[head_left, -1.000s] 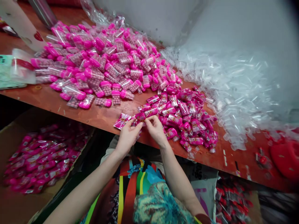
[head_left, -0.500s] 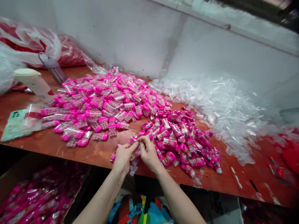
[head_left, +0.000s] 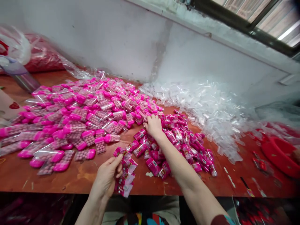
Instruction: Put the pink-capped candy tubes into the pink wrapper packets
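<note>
Printed pink wrappers [head_left: 127,175] hang over the front of the table [head_left: 86,182], pinched between the left hand's [head_left: 106,175] thumb and fingers. The right hand [head_left: 153,126] curls where pink-capped bead bottles [head_left: 93,117] meet pink-wrapped packets [head_left: 187,148]; whether its fingers grip anything, I cannot tell. Clear plastic containers [head_left: 206,114] spread behind.

Looks forward and down from the wearer's head, across the counter [head_left: 150,186] to the wall [head_left: 105,40] behind. Sits above the left hand [head_left: 107,175] and right hand [head_left: 154,126], fairly near, catching the lap [head_left: 167,206] at bottom (tilted, judging by the slanting ledge [head_left: 225,35]).
</note>
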A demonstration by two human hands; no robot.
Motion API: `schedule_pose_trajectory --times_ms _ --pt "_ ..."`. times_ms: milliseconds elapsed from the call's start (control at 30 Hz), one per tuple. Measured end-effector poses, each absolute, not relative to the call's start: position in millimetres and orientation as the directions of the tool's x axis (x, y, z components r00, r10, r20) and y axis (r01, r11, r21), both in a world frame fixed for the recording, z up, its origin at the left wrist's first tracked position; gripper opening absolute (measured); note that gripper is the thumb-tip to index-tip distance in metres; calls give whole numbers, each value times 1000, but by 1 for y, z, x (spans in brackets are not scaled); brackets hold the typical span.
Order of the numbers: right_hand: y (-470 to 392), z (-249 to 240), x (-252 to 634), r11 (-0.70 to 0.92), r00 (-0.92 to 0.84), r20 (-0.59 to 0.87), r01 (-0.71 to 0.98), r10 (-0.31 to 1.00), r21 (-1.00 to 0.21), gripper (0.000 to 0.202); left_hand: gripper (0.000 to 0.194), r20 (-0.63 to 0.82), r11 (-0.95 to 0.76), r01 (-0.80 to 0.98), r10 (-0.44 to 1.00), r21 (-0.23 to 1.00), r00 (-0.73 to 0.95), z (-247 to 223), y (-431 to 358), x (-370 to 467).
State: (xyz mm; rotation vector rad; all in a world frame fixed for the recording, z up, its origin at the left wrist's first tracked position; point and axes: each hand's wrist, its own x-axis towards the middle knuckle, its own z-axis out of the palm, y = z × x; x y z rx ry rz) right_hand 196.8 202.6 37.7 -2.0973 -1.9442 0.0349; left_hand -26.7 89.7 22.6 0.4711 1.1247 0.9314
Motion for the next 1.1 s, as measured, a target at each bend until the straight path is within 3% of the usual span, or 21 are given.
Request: schedule_pose_trajectory --times_ms 100,233,400,467,500,533,567,600,667,767,933,1100 --pt "234 33 204 -88 118 177 982 977 -166 49 39 -561 560 -415 817 717 132 22 90 -25" --pt "253 29 203 -91 121 152 978 981 -189 25 39 -585 576 -471 798 668 146 24 91 -25" --pt "237 50 218 -84 143 146 932 979 -354 31 41 -590 579 -532 789 618 174 32 93 -33" --pt "213 56 223 -55 140 128 855 982 -516 35 39 -575 556 -568 800 607 168 35 94 -33" --pt "197 58 222 -42 137 95 755 986 -655 37 37 -569 544 -587 805 599 166 36 94 -32" --pt "180 57 220 -44 131 33 543 991 -839 38 34 -565 535 -605 809 590 164 37 94 -30" --pt "163 56 216 -72 105 -45 270 993 -960 38 32 -561 528 -621 811 579 166 38 94 -28" --pt "145 54 210 -123 63 -124 -14 990 -992 39 29 -562 526 -636 810 564 171 39 93 -26" --pt "111 49 194 -237 -47 -240 -415 970 -878 41 25 -568 525 -662 804 535 178 41 90 -22" --pt "70 40 167 -311 -145 -286 -633 947 -708 40 21 -605 543 -681 775 491 183 42 83 -16" --pt "25 24 132 -297 -100 -308 -642 946 -706 41 21 -626 581 -687 745 437 231 38 67 -11" --pt "8 16 125 -213 21 -293 -636 956 -741 23 22 -625 594 -693 736 408 263 34 56 -9"
